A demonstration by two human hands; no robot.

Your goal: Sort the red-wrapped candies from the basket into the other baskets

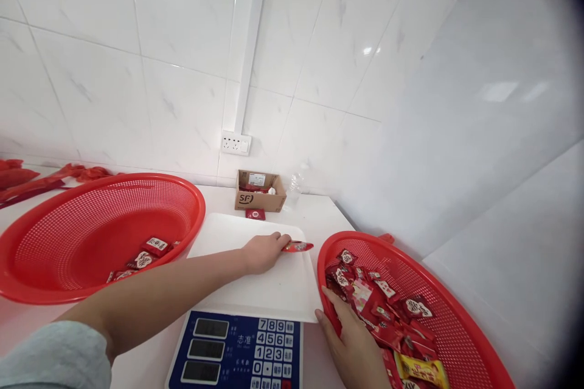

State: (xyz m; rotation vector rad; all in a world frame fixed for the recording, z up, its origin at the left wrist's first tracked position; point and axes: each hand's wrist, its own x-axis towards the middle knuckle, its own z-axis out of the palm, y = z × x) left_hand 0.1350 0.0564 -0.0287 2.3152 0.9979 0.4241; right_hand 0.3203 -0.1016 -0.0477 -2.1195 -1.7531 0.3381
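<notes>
My left hand (268, 253) reaches across the white weighing tray (255, 298), its fingers closed on a small red snack packet (298, 246). The packet sticks out to the right, above the tray's right side. My right hand (349, 340) grips the near-left rim of the right red basket (460, 310), with the thumb outside and the fingers over the edge. Inside that basket lie many red packets (378, 310) and a yellow wrapped one (422, 371). Under the tray, the blue scale panel (246, 346) shows number keys and dark displays.
A second red basket (100, 185) on the left holds several red packets (143, 260). Behind the tray stand a small cardboard box (261, 202), a red packet (255, 214) and a clear bottle (296, 185). Red bags (86, 171) lie far left. A tiled wall (182, 103) closes the back.
</notes>
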